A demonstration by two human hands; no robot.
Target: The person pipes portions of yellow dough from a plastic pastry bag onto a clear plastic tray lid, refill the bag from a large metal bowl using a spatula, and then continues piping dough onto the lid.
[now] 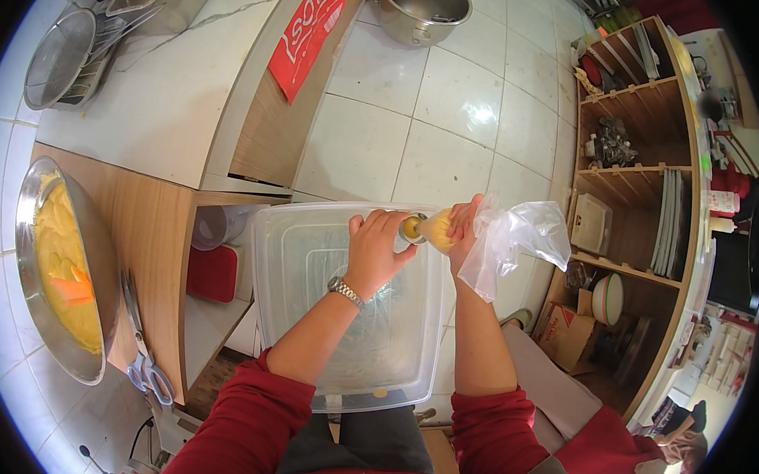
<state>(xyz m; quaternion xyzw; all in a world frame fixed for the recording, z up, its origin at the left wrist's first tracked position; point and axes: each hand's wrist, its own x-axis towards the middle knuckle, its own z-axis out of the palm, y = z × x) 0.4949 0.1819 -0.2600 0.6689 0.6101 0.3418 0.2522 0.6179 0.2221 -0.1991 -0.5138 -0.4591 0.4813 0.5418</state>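
My left hand point(377, 252), with a metal watch on its wrist, is closed around a small round cup point(412, 228) with yellow batter showing inside. My right hand point(460, 234) grips a clear plastic piping bag point(523, 243) by its filled part. The bag's yellow batter point(438, 230) bulges towards the cup, and its narrow end meets the mouth. Loose, crumpled plastic hangs to the right of that hand. Both hands are above a large translucent plastic bin point(266, 265). My fingers partly hide the cup.
To the left, a steel bowl point(97, 222) holds yellow batter and an orange spatula point(72, 288); scissors point(141, 336) lie beside it. A strainer point(60, 57) sits on the counter. A metal pot point(421, 25) stands on the tiled floor. Wooden shelves point(636, 177) and a person's leg point(552, 375) are right.
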